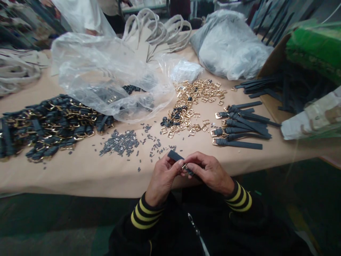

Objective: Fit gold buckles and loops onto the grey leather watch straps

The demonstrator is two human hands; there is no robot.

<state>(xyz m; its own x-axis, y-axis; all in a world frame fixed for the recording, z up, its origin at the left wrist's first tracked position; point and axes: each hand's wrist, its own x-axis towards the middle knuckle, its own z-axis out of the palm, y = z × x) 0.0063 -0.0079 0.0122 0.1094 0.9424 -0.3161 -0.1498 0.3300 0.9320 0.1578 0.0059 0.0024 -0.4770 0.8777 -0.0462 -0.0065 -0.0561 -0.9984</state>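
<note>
Between my two hands, at the table's front edge, is a dark grey strap (pixel 175 155) with a small gold buckle (pixel 184 166) on it. My left hand (pixel 165 176) pinches the strap, whose flat end sticks out past the fingers. Thumb and fingers of my right hand (pixel 211 173) close on the strap at the buckle; the fingertips partly hide it. Just beyond my hands lie loose gold buckles (pixel 186 122) and a scatter of small dark grey pieces (pixel 121 142). Several buckled straps (pixel 237 142) lie in a stack to the right.
A big heap of buckled straps (pixel 50 128) covers the table's left side. Clear plastic bags (pixel 112 71) and a stuffed bag (pixel 231 46) stand behind. At right are a box of straps (pixel 293 89) and a white wrapped roll (pixel 314 113). Another person (pixel 85 17) stands across the table.
</note>
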